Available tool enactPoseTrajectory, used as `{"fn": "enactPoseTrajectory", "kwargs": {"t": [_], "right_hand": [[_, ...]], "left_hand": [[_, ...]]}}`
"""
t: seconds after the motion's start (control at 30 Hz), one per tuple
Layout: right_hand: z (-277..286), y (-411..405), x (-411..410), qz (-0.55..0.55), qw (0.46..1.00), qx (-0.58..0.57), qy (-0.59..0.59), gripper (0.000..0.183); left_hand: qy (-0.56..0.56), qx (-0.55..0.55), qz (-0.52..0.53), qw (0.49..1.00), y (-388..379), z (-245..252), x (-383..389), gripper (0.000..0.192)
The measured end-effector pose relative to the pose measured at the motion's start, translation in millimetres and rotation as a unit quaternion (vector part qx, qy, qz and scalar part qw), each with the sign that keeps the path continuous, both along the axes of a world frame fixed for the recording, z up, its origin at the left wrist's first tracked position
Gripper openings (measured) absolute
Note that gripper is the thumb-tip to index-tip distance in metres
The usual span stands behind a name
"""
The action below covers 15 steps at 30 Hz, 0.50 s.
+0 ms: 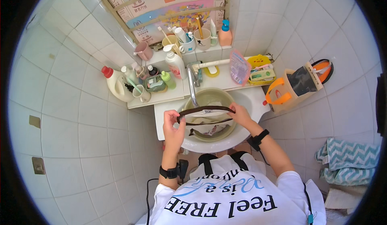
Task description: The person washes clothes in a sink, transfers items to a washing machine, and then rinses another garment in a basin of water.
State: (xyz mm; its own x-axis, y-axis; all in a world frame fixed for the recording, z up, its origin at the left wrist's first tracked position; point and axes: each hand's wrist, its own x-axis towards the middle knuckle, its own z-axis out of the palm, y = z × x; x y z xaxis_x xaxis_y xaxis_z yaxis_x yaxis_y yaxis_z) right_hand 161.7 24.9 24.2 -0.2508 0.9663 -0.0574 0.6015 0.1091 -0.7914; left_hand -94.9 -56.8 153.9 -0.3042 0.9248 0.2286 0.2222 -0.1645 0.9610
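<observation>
My left hand (174,123) and my right hand (241,115) grip opposite ends of a dark-brown waistband or trim (208,108) on a pale garment. Between them the band is stretched sideways, with its opening facing up. White cloth with a coloured print (211,129) hangs from it into a khaki plastic basin (229,96). More pale fabric lies inside the basin, partly hidden by the held piece. The basin sits in a white ceramic washbasin (252,101). A chrome tap (191,86) reaches over the basin's far rim.
A white bottle with a red cap (114,81) and a mug (141,94) stand left of the tap. Behind it are a pump bottle (175,63) and toothbrush cups (187,43). To the right are a yellow basket (262,74), a hanging bag (297,84) and folded towels (352,154).
</observation>
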Motion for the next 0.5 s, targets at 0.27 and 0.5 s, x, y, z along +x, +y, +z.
{"fn": "enactPoseTrajectory", "kwargs": {"t": [0.27,0.5], "right_hand": [[139.2,-7.4,17.2,-0.042,0.984,-0.019,0.173,0.015],[245.6,-3.3,-2.9,-0.015,0.938,0.211,0.273,0.016]], "left_hand": [[0.056,0.063,0.043,0.995,10.1,40.2,-23.2,0.021],[0.013,0.18,0.049,0.982,23.1,115.5,-25.1,0.023]]}}
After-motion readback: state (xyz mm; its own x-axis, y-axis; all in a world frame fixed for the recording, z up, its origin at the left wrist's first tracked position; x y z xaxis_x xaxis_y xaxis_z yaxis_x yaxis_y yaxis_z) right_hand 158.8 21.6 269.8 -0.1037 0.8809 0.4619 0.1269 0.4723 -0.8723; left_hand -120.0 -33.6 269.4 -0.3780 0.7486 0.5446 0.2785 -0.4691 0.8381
